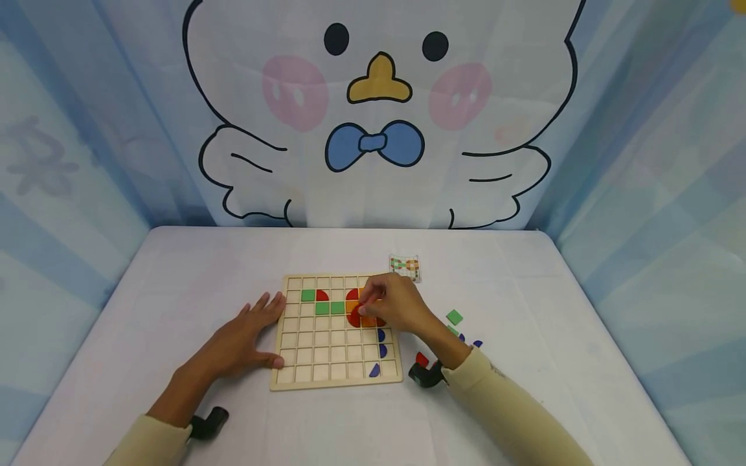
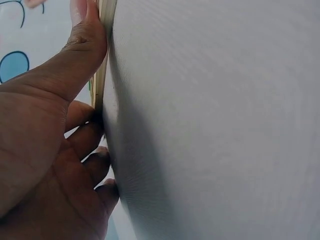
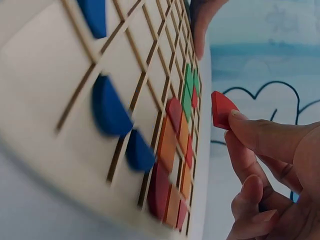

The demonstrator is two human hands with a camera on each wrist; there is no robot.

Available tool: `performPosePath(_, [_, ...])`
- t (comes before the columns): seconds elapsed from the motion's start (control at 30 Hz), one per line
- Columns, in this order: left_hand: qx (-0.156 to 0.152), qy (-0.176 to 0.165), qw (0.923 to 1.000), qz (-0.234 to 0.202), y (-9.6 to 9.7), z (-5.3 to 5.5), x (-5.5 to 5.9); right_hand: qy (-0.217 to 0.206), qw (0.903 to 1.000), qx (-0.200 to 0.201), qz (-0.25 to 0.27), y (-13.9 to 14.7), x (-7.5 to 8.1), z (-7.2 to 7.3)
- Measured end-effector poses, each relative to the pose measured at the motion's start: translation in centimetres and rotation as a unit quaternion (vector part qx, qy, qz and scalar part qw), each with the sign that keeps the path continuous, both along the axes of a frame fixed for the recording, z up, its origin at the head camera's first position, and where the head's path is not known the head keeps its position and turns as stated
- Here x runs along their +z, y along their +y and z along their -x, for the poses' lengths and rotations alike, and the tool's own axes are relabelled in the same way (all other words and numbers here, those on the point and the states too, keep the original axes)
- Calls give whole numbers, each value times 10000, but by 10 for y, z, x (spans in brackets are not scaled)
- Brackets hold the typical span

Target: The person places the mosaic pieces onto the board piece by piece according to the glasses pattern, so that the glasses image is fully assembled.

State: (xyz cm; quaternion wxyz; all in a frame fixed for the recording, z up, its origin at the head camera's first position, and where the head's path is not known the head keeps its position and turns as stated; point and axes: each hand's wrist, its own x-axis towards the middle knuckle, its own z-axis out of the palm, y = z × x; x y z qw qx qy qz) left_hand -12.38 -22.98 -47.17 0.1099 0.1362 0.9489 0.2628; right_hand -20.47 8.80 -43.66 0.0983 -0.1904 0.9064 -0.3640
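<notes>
A wooden grid board [image 1: 311, 357] lies on the white table. My left hand [image 1: 245, 338] rests at its left edge with fingers spread; the thumb [image 2: 87, 42] touches the rim in the left wrist view. Above the upper right part of the board, my right hand [image 1: 401, 304] pinches a red quarter-circle piece [image 3: 222, 110] between thumb and finger, apart from the board. Green squares [image 1: 322, 309], red quarter-circles [image 3: 159, 190] and orange squares [image 3: 167, 145] sit in cells. Blue quarter-circles [image 1: 374, 370] lie in the right-hand cells. The right hand hides some cells.
A small pattern card [image 1: 412, 268] lies behind the board, partly covered by the right hand. Loose green [image 1: 454, 317], blue [image 1: 478, 343] and red pieces [image 1: 422, 359] lie on the table right of the board, around the right forearm. A printed curtain [image 1: 373, 194] stands behind the table.
</notes>
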Motion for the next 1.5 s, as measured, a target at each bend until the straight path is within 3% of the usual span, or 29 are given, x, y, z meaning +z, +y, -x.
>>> performPosePath(0.37, [-19, -43, 9999, 118, 0, 1, 2, -6, 9990, 400, 214, -60, 0, 19])
performPosePath(0.83, [-269, 202, 9994, -41, -4, 1, 0, 83, 9992, 207, -316, -116, -10, 37])
performPosePath(1.3, [-237, 170, 9996, -39, -3, 1, 3, 75, 9947, 24, -1026, -134, -10, 39])
performPosePath(1.5, [-220, 160, 9996, -63, -2, 0, 4, 39, 9944, 22, -1057, -134, -12, 37])
